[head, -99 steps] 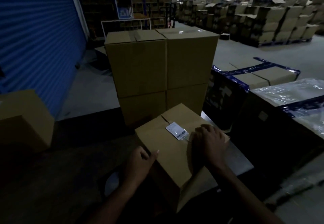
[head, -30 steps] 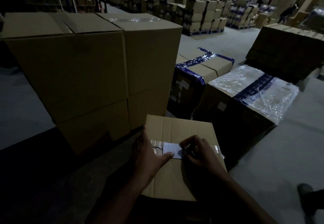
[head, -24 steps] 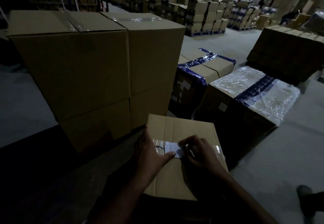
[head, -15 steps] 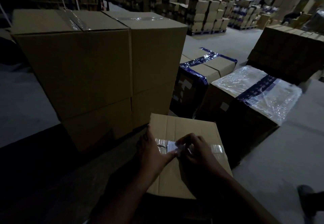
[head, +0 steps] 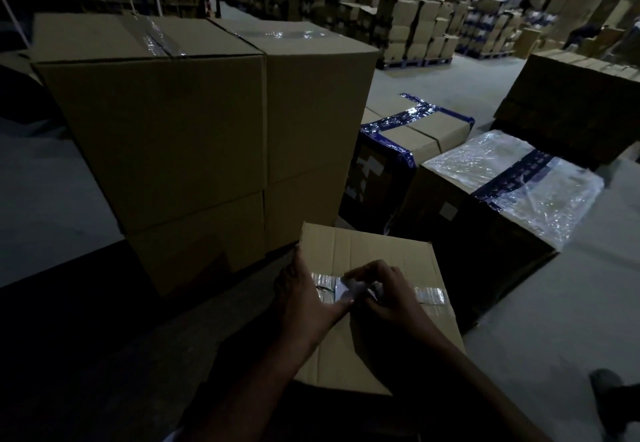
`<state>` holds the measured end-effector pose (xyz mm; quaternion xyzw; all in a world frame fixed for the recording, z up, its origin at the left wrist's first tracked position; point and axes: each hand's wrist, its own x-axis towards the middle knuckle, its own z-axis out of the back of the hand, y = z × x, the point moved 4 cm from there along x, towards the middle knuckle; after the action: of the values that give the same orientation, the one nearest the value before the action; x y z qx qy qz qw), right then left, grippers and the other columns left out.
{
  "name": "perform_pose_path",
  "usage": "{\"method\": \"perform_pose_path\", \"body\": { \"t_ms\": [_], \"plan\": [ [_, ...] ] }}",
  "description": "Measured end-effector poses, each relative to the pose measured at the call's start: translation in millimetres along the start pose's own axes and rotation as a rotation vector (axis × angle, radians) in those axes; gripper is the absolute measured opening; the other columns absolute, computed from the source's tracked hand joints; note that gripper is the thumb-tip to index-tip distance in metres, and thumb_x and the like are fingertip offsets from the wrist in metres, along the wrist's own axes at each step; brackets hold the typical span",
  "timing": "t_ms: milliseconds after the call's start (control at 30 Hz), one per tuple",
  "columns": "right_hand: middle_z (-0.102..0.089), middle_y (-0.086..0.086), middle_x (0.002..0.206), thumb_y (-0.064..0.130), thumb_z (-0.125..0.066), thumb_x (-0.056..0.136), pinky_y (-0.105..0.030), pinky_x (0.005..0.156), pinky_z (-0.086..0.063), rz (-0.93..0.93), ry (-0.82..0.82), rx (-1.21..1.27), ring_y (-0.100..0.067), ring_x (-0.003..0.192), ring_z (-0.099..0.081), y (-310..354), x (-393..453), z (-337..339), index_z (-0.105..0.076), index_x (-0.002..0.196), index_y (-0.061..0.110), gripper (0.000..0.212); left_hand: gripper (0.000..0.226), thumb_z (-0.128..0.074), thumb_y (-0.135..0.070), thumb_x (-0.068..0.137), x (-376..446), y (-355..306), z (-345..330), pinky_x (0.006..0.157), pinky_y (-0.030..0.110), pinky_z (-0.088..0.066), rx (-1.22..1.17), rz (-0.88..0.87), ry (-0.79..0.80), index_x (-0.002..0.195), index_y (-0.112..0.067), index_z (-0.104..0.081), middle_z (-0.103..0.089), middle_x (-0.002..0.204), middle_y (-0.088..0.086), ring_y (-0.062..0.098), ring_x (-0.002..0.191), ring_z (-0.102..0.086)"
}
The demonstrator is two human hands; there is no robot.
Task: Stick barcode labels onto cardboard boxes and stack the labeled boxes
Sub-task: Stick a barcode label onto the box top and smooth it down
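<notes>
Here, both hands on top of near cardboard box [head: 377,306]: left hand [head: 304,299] flat, thumb pressing barcode label [head: 346,290] onto clear tape seam [head: 429,295]; right hand [head: 384,294] pinches label's other end (lifted, blurred). Behind: stacked boxes [head: 194,137]; right, plastic-wrapped carton [head: 512,182]

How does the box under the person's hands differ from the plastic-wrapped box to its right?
The box under the hands shows bare cardboard with clear tape across its top; the plastic-wrapped box has crinkled film and a dark blue band. Both hands work on the first; nothing touches the wrapped one. Both are brown cardboard.
</notes>
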<state>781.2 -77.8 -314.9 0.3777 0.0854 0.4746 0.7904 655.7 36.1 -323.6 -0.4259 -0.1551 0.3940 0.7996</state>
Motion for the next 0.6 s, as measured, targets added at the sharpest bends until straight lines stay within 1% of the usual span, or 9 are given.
{"method": "perform_pose_path", "body": {
  "t_ms": [67,167,233,333,400,433,467,533,600],
  "plan": [
    [-0.057,0.037,0.094,0.053,-0.05,0.074,-0.04,0.084,-0.046,0.001,0.023,-0.031,-0.005,0.097,-0.051,4.9,0.4,-1.1,-0.049,0.09,0.054,0.017,0.132,-0.077,-0.072,0.065,-0.1,-0.5,-0.1,0.117,0.043,-0.028,0.01,-0.002,0.006,0.159,-0.025,0.004,-0.017,0.164,0.004,0.026,0.148,-0.02],
    [-0.064,0.024,0.098,0.045,-0.053,0.075,-0.047,0.084,-0.047,-0.001,0.023,0.009,-0.008,0.099,-0.055,-1.0,3.5,-2.3,-0.052,0.092,0.055,0.02,0.132,-0.079,-0.067,0.067,0.2,0.5,1.2,0.116,0.042,-0.027,0.019,-0.007,0.003,0.159,-0.024,0.004,-0.017,0.164,0.005,0.026,0.148,-0.02],
    [-0.066,0.02,0.099,0.043,-0.057,0.076,-0.049,0.083,-0.048,0.0,0.007,0.036,-0.011,0.101,-0.057,-2.6,2.6,-1.6,-0.053,0.095,0.054,0.022,0.132,-0.081,-0.065,0.067,1.0,1.8,0.7,0.115,0.042,-0.027,0.025,-0.004,0.001,0.159,-0.024,0.004,-0.018,0.163,0.005,0.026,0.148,-0.021],
    [-0.066,0.028,0.107,0.047,-0.058,0.078,-0.046,0.083,-0.048,0.026,0.012,0.013,-0.007,0.101,-0.057,3.2,2.9,-2.0,-0.054,0.101,0.052,0.024,0.132,-0.076,-0.072,0.067,1.4,2.6,-0.5,0.115,0.044,-0.03,0.025,0.007,-0.005,0.159,-0.024,0.005,-0.019,0.163,0.005,0.026,0.147,-0.023],
    [-0.064,0.033,0.104,0.047,-0.055,0.076,-0.041,0.082,-0.047,0.038,0.022,-0.004,-0.007,0.097,-0.055,8.2,3.5,-0.6,-0.052,0.098,0.058,0.025,0.133,-0.076,-0.073,0.066,1.5,2.3,-0.4,0.116,0.044,-0.029,0.034,0.004,-0.005,0.159,-0.023,0.004,-0.018,0.163,0.005,0.026,0.148,-0.022],
    [-0.064,0.034,0.102,0.047,-0.055,0.075,-0.039,0.081,-0.046,0.033,0.028,0.01,-0.008,0.096,-0.055,7.8,4.2,0.6,-0.05,0.096,0.061,0.026,0.133,-0.077,-0.072,0.066,1.4,1.8,-0.4,0.118,0.044,-0.028,0.034,-0.001,-0.004,0.159,-0.021,0.003,-0.018,0.164,0.006,0.026,0.149,-0.021],
    [-0.063,0.032,0.1,0.046,-0.055,0.075,-0.038,0.079,-0.046,0.036,0.021,0.027,-0.01,0.096,-0.055,6.8,4.6,1.4,-0.051,0.096,0.06,0.025,0.133,-0.077,-0.071,0.065,1.5,1.4,-0.1,0.118,0.045,-0.027,0.027,-0.007,-0.004,0.159,-0.021,0.003,-0.017,0.164,0.006,0.026,0.149,-0.02],
    [-0.063,0.029,0.104,0.047,-0.058,0.078,-0.042,0.08,-0.048,0.047,0.012,0.04,-0.01,0.1,-0.056,2.8,3.7,0.4,-0.054,0.101,0.052,0.024,0.134,-0.078,-0.07,0.065,2.1,1.4,-0.3,0.117,0.046,-0.029,0.015,-0.013,0.0,0.159,-0.022,0.003,-0.018,0.164,0.006,0.026,0.149,-0.021],
    [-0.06,0.033,0.111,0.053,-0.058,0.081,-0.045,0.086,-0.047,0.03,0.061,-0.012,-0.005,0.107,-0.053,1.8,3.2,-2.8,-0.051,0.106,0.054,0.027,0.134,-0.08,-0.069,0.064,2.7,1.9,-0.7,0.116,0.045,-0.031,0.026,-0.012,0.002,0.159,-0.024,0.004,-0.019,0.164,0.005,0.026,0.148,-0.023]
  ]
}}
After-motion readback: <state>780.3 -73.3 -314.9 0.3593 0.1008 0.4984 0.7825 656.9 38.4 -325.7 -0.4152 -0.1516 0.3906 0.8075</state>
